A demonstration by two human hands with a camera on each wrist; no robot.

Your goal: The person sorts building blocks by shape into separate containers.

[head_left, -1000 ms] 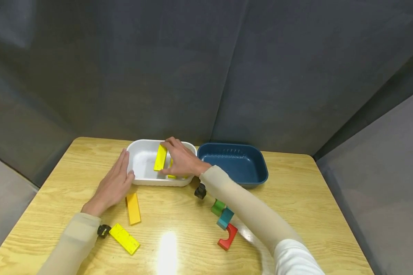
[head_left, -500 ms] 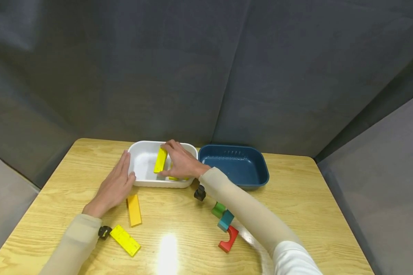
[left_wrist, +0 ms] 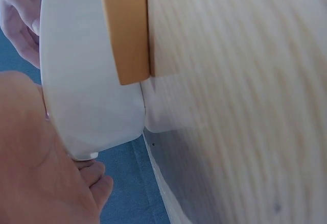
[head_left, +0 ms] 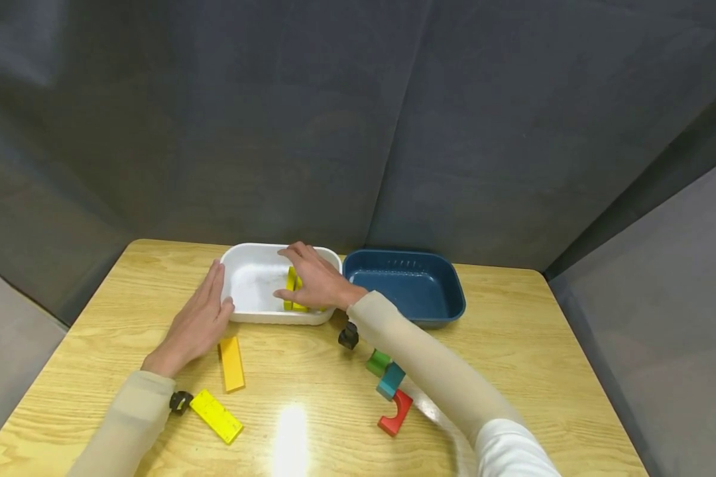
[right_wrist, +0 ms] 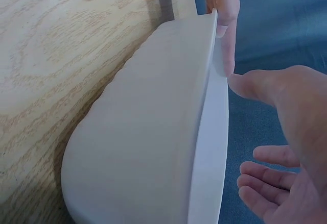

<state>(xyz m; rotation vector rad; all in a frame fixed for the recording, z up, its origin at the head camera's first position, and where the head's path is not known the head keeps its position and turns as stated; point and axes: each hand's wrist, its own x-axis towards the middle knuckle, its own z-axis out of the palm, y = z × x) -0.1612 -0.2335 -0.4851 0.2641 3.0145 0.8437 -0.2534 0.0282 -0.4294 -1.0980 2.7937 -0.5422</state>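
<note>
The white tray point(head_left: 252, 285) stands at the back of the table, with yellow blocks point(head_left: 290, 288) at its right end, partly hidden by my right hand. That right hand point(head_left: 319, 278) hovers over them, thumb and fingers spread apart with nothing between them. My left hand point(head_left: 197, 318) rests with straight fingers against the tray's left rim; the left wrist view also shows it at the tray's edge. An orange block point(head_left: 231, 363) lies just in front of the tray, and a yellow block point(head_left: 217, 416) lies beside the left forearm.
A dark blue tray point(head_left: 458, 301) stands right of the white one. Green point(head_left: 378, 362), blue point(head_left: 390, 381) and red point(head_left: 396, 413) blocks lie left of the right forearm. A grey cloth wall point(head_left: 358, 132) rises behind the table. Small black objects sit at both wrists.
My right hand has let go of the yellow block it pinched; that block now lies beside the others at the white tray's right end. The left hand has stayed put.
</note>
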